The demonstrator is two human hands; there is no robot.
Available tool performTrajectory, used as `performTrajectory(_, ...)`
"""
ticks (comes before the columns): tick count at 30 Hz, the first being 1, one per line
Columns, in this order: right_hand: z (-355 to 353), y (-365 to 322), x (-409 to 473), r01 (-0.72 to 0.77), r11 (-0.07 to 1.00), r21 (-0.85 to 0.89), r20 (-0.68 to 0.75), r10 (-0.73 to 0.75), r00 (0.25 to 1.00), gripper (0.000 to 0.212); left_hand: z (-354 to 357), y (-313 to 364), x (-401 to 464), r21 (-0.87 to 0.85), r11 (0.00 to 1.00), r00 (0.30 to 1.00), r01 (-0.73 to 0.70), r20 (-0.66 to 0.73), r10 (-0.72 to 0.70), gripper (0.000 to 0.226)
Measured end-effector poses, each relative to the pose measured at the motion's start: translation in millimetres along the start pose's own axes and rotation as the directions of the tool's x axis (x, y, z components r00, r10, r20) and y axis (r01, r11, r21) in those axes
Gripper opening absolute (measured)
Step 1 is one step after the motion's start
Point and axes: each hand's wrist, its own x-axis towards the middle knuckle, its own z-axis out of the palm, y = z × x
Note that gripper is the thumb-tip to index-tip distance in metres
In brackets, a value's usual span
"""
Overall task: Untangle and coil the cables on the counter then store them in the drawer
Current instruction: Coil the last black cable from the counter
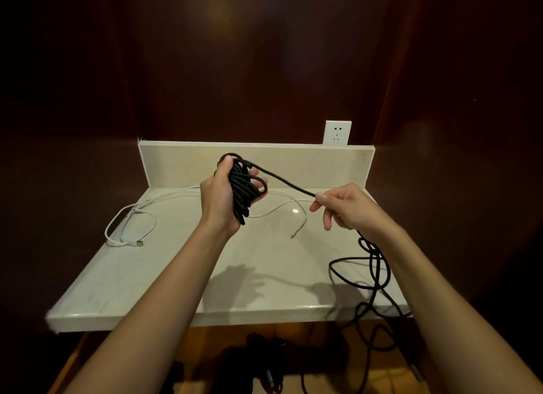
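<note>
Left hand [221, 194] clenched around coiled black cable [242, 188]; right hand [343, 207] fingers [318, 201] pinching its taut strand. White cable [129, 226] left of coil on surface [176, 276].

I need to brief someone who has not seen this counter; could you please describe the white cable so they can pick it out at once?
Start at the pale counter below the wall socket. The white cable lies loosely looped at its left rear, one strand trailing right behind the left hand. It is thin, white and untouched, whereas the black cable is thicker and held in both hands.
</note>
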Motion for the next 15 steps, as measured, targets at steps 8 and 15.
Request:
performTrajectory(8,22,3,5,-0.064,0.998,0.0,0.189,0.063,0.98,0.04,-3,1,11,-0.301,0.95,0.996,0.087,0.042,-0.077,0.034)
performTrajectory(15,12,14,-10,0.015,0.992,-0.129,0.12,0.0,0.993,0.017,-17,16,13,-0.222,0.974,0.986,-0.036,-0.166,-0.002,0.031)
